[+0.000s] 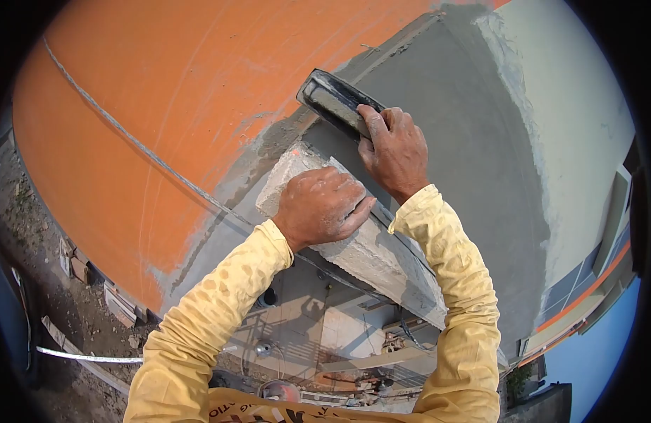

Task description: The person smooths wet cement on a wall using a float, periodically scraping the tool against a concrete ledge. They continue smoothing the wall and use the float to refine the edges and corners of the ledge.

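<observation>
Two yellow sleeves (220, 296) come up from the bottom. The left hand (322, 208) sits on a rough grey ledge (371, 257), with its dusty fingers bent down over the top and holding on. Just past it, the right hand (394, 148) has its fingers closed tight on a trowel (332, 102). The trowel lies flat against the wet grey wall (473, 162). Beside that is a big orange wall (163, 106). Far down below are pale floor tiles (304, 324).

Wet grey plaster (445, 127) matt; orange wall (149, 106) smooth; concrete ledge (368, 254) rough.
</observation>
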`<state>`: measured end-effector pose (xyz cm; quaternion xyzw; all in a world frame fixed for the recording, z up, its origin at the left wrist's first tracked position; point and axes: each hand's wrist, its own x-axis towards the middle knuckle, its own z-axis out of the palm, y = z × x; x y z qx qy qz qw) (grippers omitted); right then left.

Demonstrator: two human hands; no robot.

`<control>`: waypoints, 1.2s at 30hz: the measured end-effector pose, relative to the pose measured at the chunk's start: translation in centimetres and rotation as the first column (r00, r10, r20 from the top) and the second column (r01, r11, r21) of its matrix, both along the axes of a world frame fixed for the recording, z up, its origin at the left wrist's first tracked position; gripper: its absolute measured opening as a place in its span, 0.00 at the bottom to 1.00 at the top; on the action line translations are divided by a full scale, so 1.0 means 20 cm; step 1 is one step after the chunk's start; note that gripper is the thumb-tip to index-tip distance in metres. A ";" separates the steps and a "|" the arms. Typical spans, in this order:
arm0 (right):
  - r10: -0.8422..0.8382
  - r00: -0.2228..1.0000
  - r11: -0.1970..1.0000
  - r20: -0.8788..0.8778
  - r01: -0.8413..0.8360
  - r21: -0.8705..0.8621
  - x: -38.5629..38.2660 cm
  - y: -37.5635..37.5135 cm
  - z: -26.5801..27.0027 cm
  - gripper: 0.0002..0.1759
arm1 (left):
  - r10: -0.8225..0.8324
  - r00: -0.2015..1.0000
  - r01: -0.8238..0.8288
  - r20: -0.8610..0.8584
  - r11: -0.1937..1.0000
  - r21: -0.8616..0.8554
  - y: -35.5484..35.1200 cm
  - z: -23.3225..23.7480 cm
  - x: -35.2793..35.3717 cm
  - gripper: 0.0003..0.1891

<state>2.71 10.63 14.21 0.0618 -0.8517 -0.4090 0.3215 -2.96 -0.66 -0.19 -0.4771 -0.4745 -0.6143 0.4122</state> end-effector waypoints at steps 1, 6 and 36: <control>0.005 1.000 1.000 0.008 -0.005 -0.003 -0.02 0.00 -0.03 0.30 | 0.005 1.000 -0.005 0.008 1.000 -0.003 0.00 0.00 0.00 0.10; 0.052 0.998 0.998 0.040 -0.052 0.021 -0.10 0.00 -0.12 0.26 | 0.017 1.000 -0.017 0.001 1.000 -0.014 -0.01 0.00 0.00 0.10; -0.127 0.812 0.967 -0.570 -0.026 -0.252 0.01 0.11 0.47 0.30 | 0.039 0.999 -0.038 0.008 0.994 -0.098 -0.02 0.03 0.02 0.11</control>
